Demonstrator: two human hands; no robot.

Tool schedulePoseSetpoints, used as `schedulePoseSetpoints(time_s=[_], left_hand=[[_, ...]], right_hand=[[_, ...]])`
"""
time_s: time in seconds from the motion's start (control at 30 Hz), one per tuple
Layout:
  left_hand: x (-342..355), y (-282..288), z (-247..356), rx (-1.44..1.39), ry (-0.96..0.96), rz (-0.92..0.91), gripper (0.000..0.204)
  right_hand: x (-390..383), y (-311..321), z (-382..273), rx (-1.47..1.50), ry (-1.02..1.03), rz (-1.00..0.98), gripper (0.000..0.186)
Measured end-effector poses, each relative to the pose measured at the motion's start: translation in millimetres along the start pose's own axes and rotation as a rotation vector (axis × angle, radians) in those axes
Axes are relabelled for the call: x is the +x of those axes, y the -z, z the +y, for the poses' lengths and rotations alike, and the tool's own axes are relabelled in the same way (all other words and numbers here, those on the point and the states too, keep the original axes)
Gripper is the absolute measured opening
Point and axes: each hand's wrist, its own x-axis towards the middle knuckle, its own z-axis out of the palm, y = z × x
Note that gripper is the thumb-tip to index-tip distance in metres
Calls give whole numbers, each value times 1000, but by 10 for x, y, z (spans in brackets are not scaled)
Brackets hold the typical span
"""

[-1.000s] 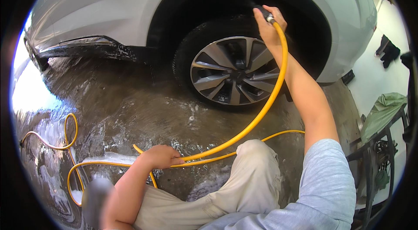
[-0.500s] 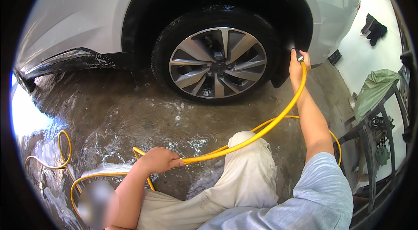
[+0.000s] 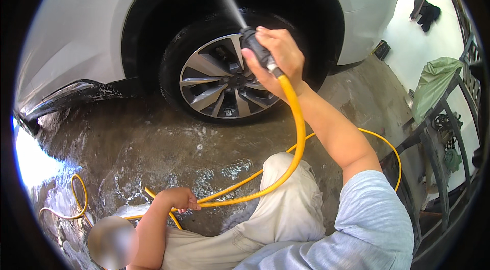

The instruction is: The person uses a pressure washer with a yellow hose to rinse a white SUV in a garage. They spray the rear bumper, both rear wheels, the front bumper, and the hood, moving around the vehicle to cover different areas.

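My right hand grips a black spray nozzle in front of the car wheel. A jet of water shoots from its tip up and left into the dark wheel arch. From the nozzle's rear end a yellow hose curves down over my knee. My left hand is closed around that hose at lower left, near where strands of it cross. The wheel has silver and dark spokes, and its black tire looks wet.
The pale car body fills the top. Wet concrete floor with foam patches lies below. Hose loops rest at left. On the right stand a dark metal frame with a green cloth and a dark item on the pale surface.
My right hand has moved the nozzle left from the arch's right side to above the wheel, and the spray now shows plainly. The left hand, still on the hose, sits slightly lower and further left.
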Motion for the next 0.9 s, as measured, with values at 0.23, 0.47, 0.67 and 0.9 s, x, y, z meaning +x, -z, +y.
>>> schedulePoseSetpoints(time_s=[0.23, 0.47, 0.67, 0.9], left_hand=[[-30, 97, 8, 52, -44, 181, 50], [-5, 77, 331, 102, -214, 352, 44], [70, 69, 396, 68, -261, 295, 50], [120, 99, 137, -22, -167, 30, 47]], right_hand=[[-768, 913, 553, -382, -141, 136, 35], [-1540, 1422, 809, -567, -587, 96, 24], [-1013, 1326, 655, -508, -504, 31, 22], [-817, 907, -37, -137, -497, -220, 23]])
